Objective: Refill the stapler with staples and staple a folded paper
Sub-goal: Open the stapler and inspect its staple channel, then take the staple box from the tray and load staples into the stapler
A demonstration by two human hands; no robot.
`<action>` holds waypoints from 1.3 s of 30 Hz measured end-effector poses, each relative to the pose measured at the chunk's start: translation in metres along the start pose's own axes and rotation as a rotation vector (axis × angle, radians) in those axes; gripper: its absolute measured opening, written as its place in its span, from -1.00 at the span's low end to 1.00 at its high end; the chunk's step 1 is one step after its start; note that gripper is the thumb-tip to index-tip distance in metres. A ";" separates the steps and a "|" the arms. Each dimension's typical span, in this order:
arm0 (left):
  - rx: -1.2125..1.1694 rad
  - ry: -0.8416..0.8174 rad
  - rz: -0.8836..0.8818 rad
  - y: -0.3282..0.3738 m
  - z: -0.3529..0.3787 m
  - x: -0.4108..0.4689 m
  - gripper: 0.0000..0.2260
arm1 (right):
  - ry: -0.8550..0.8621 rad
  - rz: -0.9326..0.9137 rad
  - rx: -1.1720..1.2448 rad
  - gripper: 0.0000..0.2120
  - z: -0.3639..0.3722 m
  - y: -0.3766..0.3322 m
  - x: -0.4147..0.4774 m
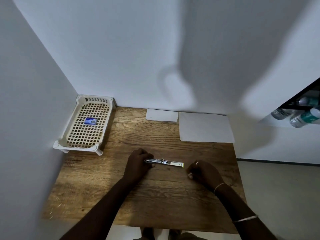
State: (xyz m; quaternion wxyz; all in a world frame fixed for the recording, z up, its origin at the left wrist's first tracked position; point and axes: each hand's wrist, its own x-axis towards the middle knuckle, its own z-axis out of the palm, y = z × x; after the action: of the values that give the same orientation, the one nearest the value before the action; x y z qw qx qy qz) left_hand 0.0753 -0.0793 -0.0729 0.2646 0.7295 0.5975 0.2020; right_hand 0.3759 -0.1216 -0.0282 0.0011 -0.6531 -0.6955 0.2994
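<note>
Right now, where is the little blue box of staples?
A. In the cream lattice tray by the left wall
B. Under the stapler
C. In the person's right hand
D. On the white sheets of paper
A: the blue staple box lies on the floor of the cream lattice tray, away from both hands.

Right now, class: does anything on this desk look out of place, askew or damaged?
Nothing looks damaged or spilled. The stapler lies opened flat, fitting a refill. The staple box sits alone in the tray; a small folded paper and larger sheet lie neatly by the wall.
</note>
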 end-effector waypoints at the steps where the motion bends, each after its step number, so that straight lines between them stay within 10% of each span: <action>1: 0.000 0.000 0.004 0.000 0.000 -0.001 -0.63 | 0.001 -0.014 -0.022 -0.90 0.000 0.002 0.000; 10: -0.026 0.056 0.047 0.000 -0.018 -0.003 -0.51 | 0.133 0.026 0.113 -0.83 -0.006 0.012 0.011; 15: -0.106 0.299 0.038 -0.006 -0.057 0.009 -0.77 | 0.315 0.006 0.203 -0.83 -0.022 -0.013 0.042; 23: -0.130 0.591 -0.301 -0.053 -0.140 0.046 -0.79 | 0.347 -0.245 0.381 -0.92 -0.027 -0.130 0.119; 39: -0.143 0.550 -0.581 -0.134 -0.175 0.073 -0.60 | 0.313 -0.500 0.094 -0.72 0.042 -0.332 0.248</action>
State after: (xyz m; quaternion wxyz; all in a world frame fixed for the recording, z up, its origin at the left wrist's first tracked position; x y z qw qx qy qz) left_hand -0.1186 0.0374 -0.0224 0.1910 0.4287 0.8118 0.3474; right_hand 0.0219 0.0970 -0.0210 0.2122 -0.4989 -0.8116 0.2174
